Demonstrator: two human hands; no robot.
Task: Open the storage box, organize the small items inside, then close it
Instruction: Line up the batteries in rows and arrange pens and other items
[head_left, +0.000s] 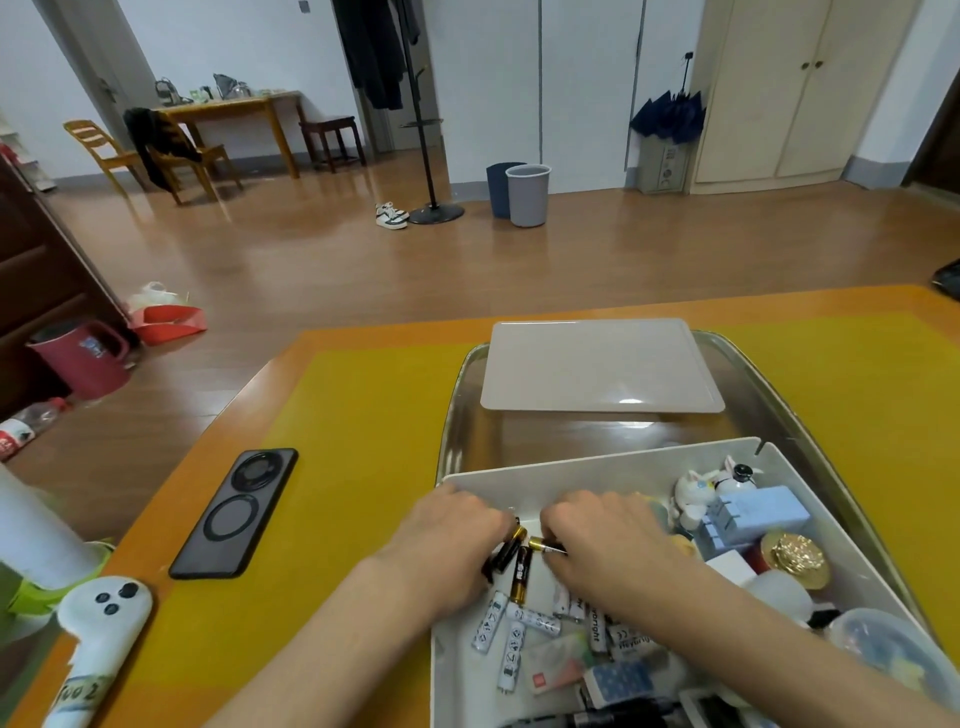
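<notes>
The white storage box (597, 470) stands open in front of me on a clear tray (457, 415). Its flat lid (597, 366) lies on the tray behind it. Inside the box, my left hand (447, 540) grips black-and-gold batteries (506, 553) at the box's left side. Right beside it, my right hand (602, 540) pinches another gold-ended battery (543, 545). One more black-and-gold battery (521, 574) lies below between the hands. Several white batteries (511, 631) lie loose on the box floor. Small figurines (696, 493), a blue block (748, 519) and a gold ornament (795, 556) fill the right side.
A black phone (236, 512) lies on the yellow mat (337, 467) to the left of the tray. A white controller (98, 629) and a white cup (36, 535) sit at the table's near left edge. Beyond the table is wooden floor.
</notes>
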